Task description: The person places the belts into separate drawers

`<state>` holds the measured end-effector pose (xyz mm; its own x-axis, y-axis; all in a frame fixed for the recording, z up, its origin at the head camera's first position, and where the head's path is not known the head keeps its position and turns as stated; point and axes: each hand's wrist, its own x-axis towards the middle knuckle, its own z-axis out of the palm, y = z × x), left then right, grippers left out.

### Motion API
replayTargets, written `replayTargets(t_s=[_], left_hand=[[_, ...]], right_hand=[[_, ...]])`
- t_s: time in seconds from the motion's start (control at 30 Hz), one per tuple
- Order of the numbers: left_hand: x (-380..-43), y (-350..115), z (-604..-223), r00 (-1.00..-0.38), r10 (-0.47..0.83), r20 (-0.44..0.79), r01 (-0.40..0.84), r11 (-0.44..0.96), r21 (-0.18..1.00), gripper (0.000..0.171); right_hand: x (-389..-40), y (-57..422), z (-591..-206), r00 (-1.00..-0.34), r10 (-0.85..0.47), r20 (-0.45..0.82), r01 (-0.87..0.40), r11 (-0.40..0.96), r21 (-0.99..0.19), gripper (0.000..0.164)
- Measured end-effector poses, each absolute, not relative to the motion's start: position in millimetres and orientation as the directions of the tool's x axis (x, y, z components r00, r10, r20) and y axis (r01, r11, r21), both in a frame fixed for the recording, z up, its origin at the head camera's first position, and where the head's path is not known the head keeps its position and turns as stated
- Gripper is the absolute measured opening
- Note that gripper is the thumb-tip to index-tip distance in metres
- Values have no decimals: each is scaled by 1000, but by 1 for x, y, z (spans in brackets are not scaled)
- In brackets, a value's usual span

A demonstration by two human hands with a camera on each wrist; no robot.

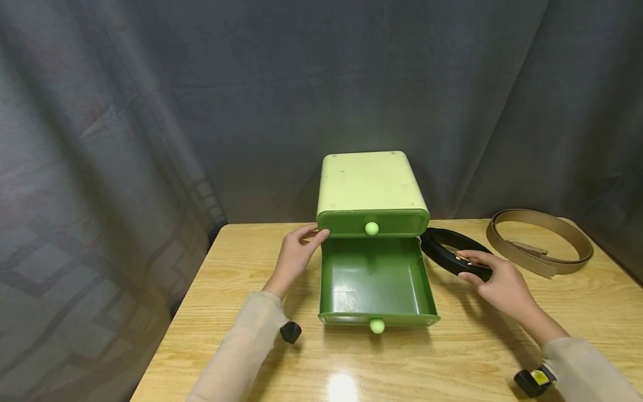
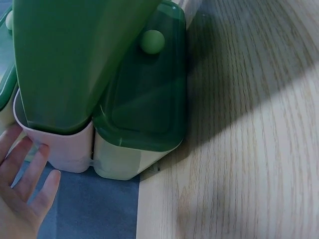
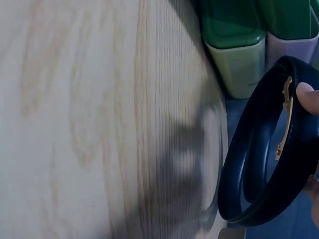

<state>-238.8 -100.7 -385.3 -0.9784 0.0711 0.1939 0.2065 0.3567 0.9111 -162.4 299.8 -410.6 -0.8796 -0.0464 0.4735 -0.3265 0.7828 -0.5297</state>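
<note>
At the left, the left hand (image 1: 295,257) has its fingers extended and apart, gripping nothing, their tips at the left side of the drawer chest (image 1: 372,181), just below the top. The chest stands on the wooden table (image 1: 201,312), before a grey curtain (image 1: 251,111).

From the head, 2 drawers show: the closed top drawer (image 1: 346,224), and below it the open drawer (image 1: 351,319), pulled toward the near side, its floor bare. The left wrist view adds a 3rd, the closed bottom drawer (image 2: 144,104), and shows that the open drawer belongs to a pink middle tier (image 2: 65,152), a colour hidden from the head.

Just right of the chest, the right hand (image 1: 507,285) holds a coiled black belt (image 1: 436,255) between thumb and fingers. The right wrist view shows its loops tilted and the length of its gold-coloured buckle (image 3: 287,102), which the fingers partly cover from the head; I cannot tell whether the belt touches the table.

Farthest right, a coiled tan belt (image 1: 497,240) lies near the far edge, in the head view only.
</note>
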Motion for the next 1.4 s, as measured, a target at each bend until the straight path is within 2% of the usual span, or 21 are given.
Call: replayTargets(t_s=[0.37,0.8,1.07,1.4], left_hand=[[-239,-100,-385,-976,70,206,217,355,909,55],[-239,-99,-384,-975,84,204,221,362,906,58],[-238,-99,-385,-974,83,212,228,376,898,63],[-238,-98,-384,-973,84,213,229,364,903,55]], right_hand=[[-139,293,-403,-838,-13,545,-389,715,-581,45],[-110,289,-383,-826,54,562,-362,712,-601,44],[-95,289,-373,-819,67,570,-363,709,-604,48],[-76,284,-360,-789,44,613,-394,729,-560,51]])
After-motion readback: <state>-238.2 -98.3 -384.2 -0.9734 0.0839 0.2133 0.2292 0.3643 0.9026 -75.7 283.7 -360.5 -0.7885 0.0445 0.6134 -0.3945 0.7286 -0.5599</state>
